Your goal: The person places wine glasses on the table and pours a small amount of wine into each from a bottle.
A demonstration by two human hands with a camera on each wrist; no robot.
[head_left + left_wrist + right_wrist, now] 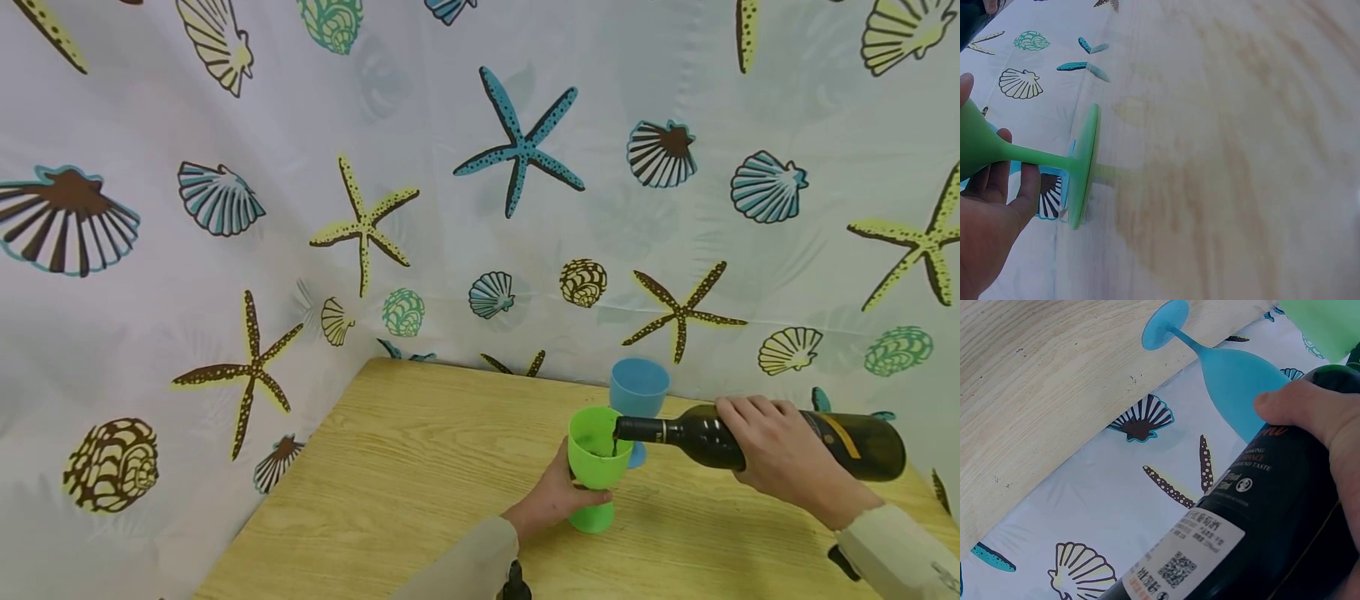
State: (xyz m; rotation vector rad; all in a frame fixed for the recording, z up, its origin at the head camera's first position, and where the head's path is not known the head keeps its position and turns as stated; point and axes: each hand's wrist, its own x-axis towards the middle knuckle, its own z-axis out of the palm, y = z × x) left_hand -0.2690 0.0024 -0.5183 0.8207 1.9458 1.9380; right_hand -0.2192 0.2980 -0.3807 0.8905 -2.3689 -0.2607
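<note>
My left hand (553, 500) grips a green plastic goblet (597, 468) around the lower bowl and stem; in the left wrist view, the goblet's foot (1085, 169) hangs just off the table or barely meets it, I cannot tell which. A dark wine bottle (707, 438) lies nearly level in my right hand (780, 457), which grips it from above around the body. Its mouth reaches over the green rim, and a thin dark stream runs down into the bowl. In the right wrist view, a white printed label (1188, 556) shows on the bottle.
A blue goblet (639, 388) stands upright on the wooden table (420, 433) just behind the green one, partly hidden by it and the bottle neck. A white curtain (420, 100) printed with shells and starfish hangs along the table's back and left edges.
</note>
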